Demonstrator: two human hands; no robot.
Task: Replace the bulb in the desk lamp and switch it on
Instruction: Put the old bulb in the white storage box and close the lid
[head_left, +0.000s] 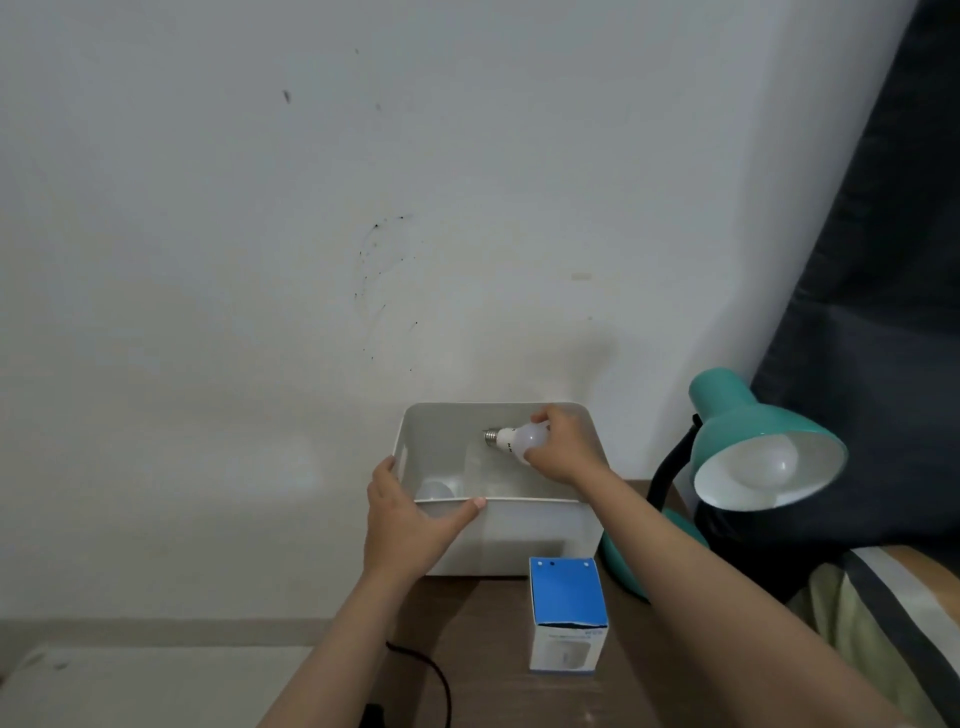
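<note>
A teal desk lamp stands at the right of the small table, its shade facing me with a white bulb seated inside, unlit. My right hand is shut on another white bulb, held sideways inside a white plastic bin with its metal screw base pointing left. My left hand grips the bin's front left corner, thumb on the near rim. A further white bulb lies on the bin's floor at the front left.
A blue and white bulb box stands on the brown table in front of the bin. A black cable runs off the table's near left edge. The wall is close behind; dark bedding and a striped cloth lie at the right.
</note>
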